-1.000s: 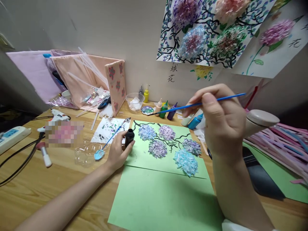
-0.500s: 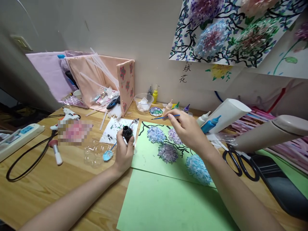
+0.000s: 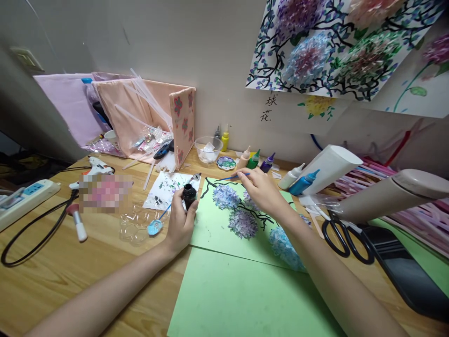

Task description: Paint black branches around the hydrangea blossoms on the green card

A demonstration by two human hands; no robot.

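My left hand (image 3: 179, 227) is wrapped round a small black ink bottle (image 3: 190, 194) with an uncapped mouth, upright at the left edge of a green sheet of paper (image 3: 209, 230). Pinched in my right hand (image 3: 262, 193) is a thin blue paintbrush (image 3: 228, 178), lying nearly level. Its tip points left, at the sheet's top edge beside a painted black branch (image 3: 209, 185); whether it touches is too small to tell. On the sheet are a blue-violet flower (image 3: 225, 197), a purple flower (image 3: 242, 223) and a turquoise flower (image 3: 283, 245). My right wrist partly covers others.
Paint bottles (image 3: 253, 160) stand behind the sheet near a clear bowl (image 3: 207, 150). Black-handled scissors (image 3: 345, 238) and a phone-like black object (image 3: 403, 267) lie right. A stained paper (image 3: 164, 192), clear palette (image 3: 133, 227) and glue gun (image 3: 100, 167) lie left.
My right hand has lowered toward the sheet and moved slightly left, bringing the paintbrush tip to the branch's end. The ink bottle has shifted slightly right in my left hand. The view has turned slightly.
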